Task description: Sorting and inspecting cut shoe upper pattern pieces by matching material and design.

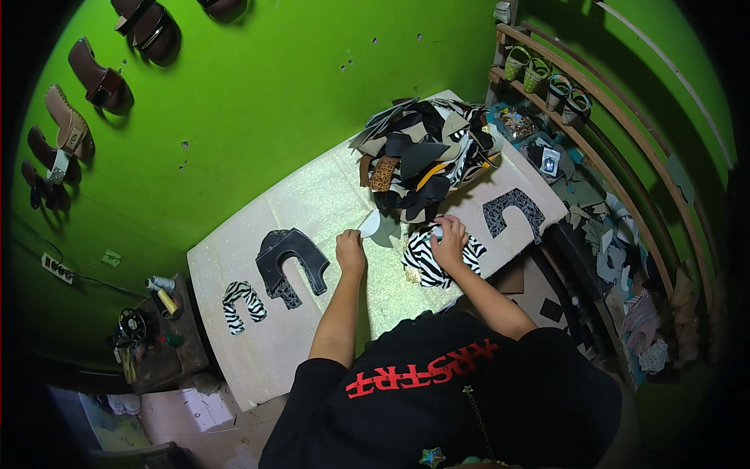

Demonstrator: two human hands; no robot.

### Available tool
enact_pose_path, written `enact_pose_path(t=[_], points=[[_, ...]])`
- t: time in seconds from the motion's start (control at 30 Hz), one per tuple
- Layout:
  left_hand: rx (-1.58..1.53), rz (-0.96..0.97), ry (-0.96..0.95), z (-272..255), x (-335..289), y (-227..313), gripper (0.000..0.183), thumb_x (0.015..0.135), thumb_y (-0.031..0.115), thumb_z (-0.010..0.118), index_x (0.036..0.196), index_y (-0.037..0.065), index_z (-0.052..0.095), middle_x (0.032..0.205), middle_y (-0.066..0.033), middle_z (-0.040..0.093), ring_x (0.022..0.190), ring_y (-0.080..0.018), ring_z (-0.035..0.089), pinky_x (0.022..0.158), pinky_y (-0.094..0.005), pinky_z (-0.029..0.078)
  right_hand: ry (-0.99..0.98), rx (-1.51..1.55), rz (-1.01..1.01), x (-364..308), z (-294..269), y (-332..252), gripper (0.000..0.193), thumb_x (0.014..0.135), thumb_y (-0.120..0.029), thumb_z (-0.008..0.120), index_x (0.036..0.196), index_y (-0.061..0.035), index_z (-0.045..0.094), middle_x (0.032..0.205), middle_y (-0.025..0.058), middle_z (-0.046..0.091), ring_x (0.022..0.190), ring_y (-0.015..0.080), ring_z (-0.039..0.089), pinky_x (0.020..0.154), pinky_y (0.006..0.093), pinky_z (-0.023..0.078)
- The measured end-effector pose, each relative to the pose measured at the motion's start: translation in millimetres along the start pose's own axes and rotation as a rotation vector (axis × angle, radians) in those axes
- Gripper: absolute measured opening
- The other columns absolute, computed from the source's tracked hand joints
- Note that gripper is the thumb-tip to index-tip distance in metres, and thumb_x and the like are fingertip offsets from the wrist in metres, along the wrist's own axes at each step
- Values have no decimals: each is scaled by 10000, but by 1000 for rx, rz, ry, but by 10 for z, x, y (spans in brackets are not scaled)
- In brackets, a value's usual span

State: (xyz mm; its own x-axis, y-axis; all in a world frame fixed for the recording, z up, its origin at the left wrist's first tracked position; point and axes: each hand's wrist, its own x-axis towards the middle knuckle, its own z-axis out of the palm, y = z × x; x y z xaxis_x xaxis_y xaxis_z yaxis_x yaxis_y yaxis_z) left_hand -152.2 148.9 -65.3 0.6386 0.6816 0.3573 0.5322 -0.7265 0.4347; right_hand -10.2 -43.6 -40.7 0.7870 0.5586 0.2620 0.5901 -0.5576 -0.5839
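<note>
My left hand [349, 248] is closed, its fingertips pinching the edge of a small white piece [369, 225] with a rounded side. A grey-green scrap [384, 231] lies just beside it. My right hand [448, 244] rests on a zebra-striped piece [423, 262], fingers bent. Something small, pale and bluish shows between the fingers and thumb; its kind cannot be made out. Beyond both hands rises a heap of cut scraps [422, 152] in black, grey, tan and animal prints.
On the pale table [258, 211] lie dark U-shaped pieces [291, 262], a small zebra-striped one [244, 303] and a black patterned one [512, 213]. Sandals [69, 125] hang on the green wall. A wooden rack [582, 133] with small baskets stands at right, a cluttered side table [160, 336] at left.
</note>
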Motion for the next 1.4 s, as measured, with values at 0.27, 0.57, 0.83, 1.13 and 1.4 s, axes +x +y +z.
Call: enact_pose_path(t=[0.27,0.57,0.83,1.13,1.4], points=[[-90,-104,28,-64,-13,113,116,776,112,556,857,57,617,881,-92,588,837,-288,523,716,-371,434,360,27,-215,786,-465,-476,406,667,-109,593,1064,-139,515,1155,93,405,1086,293,344,906,450,220],[-245,-35,-65,-221,-37,210,135,760,99,567,867,46,629,936,-116,599,880,-274,548,767,-358,438,403,-87,-384,1389,-501,-639,203,624,-84,650,801,-182,663,988,-11,542,1049,242,414,903,459,218],[-1279,-288,-258,-893,205,331,498,909,428,315,1108,8,494,986,-111,595,794,-166,598,659,-264,453,412,14,-703,705,-230,-1273,248,656,-157,642,883,-254,655,927,-65,536,965,167,435,883,472,181],[-1170,-598,-220,-1591,-44,-215,173,831,57,534,995,4,546,789,-51,607,642,-130,617,524,-196,458,21,82,-859,246,277,-1745,369,675,-258,661,1041,-242,619,1161,33,457,1092,265,348,913,519,174],[-1086,-724,-150,-1768,-360,-991,279,817,-18,514,1096,-5,529,820,-48,602,650,-93,584,544,-186,452,-484,422,-519,309,905,-1988,398,726,-216,624,1081,-57,542,971,181,574,869,290,567,791,401,403]])
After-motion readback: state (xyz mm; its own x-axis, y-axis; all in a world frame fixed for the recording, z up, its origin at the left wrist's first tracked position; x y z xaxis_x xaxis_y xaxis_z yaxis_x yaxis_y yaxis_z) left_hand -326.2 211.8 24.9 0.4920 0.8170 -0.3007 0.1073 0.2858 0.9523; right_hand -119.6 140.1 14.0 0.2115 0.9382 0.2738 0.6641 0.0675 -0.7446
